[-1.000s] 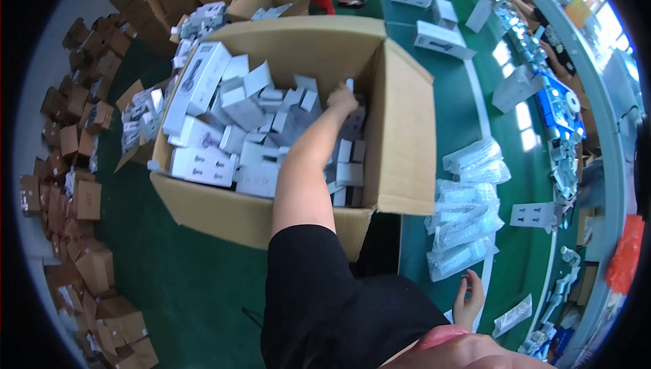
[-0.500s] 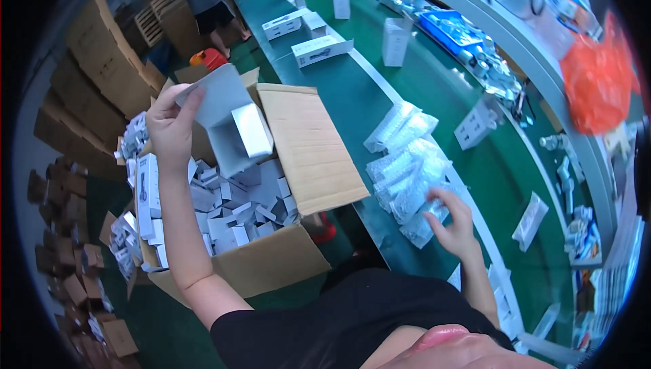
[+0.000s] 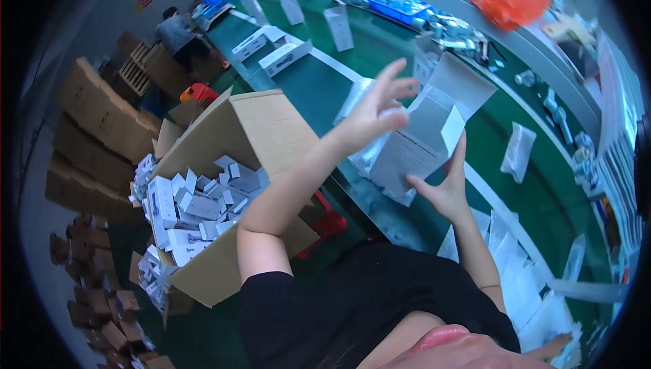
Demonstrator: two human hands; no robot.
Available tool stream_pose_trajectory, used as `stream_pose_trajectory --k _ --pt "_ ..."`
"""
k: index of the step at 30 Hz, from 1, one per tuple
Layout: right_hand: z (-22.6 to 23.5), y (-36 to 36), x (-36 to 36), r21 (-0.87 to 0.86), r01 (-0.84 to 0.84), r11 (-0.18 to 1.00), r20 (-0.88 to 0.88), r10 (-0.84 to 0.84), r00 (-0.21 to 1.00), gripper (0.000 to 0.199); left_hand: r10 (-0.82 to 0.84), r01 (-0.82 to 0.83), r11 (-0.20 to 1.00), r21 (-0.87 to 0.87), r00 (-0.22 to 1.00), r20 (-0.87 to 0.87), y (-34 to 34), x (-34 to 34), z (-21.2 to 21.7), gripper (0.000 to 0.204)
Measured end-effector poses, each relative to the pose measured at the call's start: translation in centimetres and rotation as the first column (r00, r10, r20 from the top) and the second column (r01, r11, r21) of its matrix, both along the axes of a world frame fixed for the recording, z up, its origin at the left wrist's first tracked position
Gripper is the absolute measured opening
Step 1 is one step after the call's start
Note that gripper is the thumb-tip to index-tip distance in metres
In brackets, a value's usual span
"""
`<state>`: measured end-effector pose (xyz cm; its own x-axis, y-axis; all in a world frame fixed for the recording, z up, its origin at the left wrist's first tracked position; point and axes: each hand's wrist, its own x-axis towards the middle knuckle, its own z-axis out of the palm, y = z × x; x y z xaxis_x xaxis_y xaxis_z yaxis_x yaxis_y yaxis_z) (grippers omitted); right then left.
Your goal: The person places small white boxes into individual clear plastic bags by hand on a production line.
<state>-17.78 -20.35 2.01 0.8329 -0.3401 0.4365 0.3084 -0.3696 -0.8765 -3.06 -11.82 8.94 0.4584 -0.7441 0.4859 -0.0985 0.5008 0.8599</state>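
Note:
My right hand (image 3: pixel 444 189) grips a small white carton (image 3: pixel 417 142) from its lower right side, thumb in front. The carton's flaps stand up and fold outward at the top. Just left of the carton, my left hand (image 3: pixel 380 108) is raised with fingers spread and nothing in it. Bubble-wrapped pieces (image 3: pixel 356 101) lie on the bench behind the carton, which partly hides them. To my left, a large brown cardboard box (image 3: pixel 281 121) stands open, filled with many white cartons (image 3: pixel 200 203).
Several white cartons (image 3: pixel 288 57) stand on the green conveyor. A bubble-wrapped piece (image 3: pixel 519 152) lies at its right. Metal parts and a blue tray (image 3: pixel 400 10) line the far side. A red stool (image 3: pixel 329 223) is beside the brown box. Another person (image 3: pixel 182 37) bends over at the back left.
My left hand has swung right from above the brown box, bringing the carton over the bench, and has let go. My right hand now holds that carton. The view has shifted.

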Motion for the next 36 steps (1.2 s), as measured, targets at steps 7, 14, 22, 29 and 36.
stream_pose_trajectory --k 7,14,22,29,36 --pt "-0.6 -5.3 -7.3 -0.191 0.331 0.924 -0.052 -0.346 0.937 0.058 -0.027 -0.159 0.895 0.416 0.913 0.407 -4.3 -2.9 -4.9 0.056" --pt "-1.3 -5.6 -8.2 0.351 0.170 0.921 0.063 -0.205 0.977 0.038 -0.182 -0.438 0.866 0.244 0.178 0.967 -7.8 -8.0 -2.2 0.058" --pt "-6.5 -5.5 -6.8 0.989 0.081 0.127 -0.063 -0.147 0.987 0.032 -0.310 -0.394 0.914 0.100 -0.517 0.797 -9.4 -13.7 -3.0 0.065" --pt "-8.6 -6.5 -6.1 0.996 -0.054 0.068 0.064 -0.149 0.987 0.033 -0.285 -0.342 0.935 0.091 -0.576 0.766 -11.0 -13.5 -3.2 0.063" --pt "-17.4 -21.2 -9.1 0.931 0.209 0.300 -0.086 -0.375 0.923 0.027 -0.084 -0.479 0.813 0.331 0.466 0.881 -10.4 -1.9 -4.5 0.046"
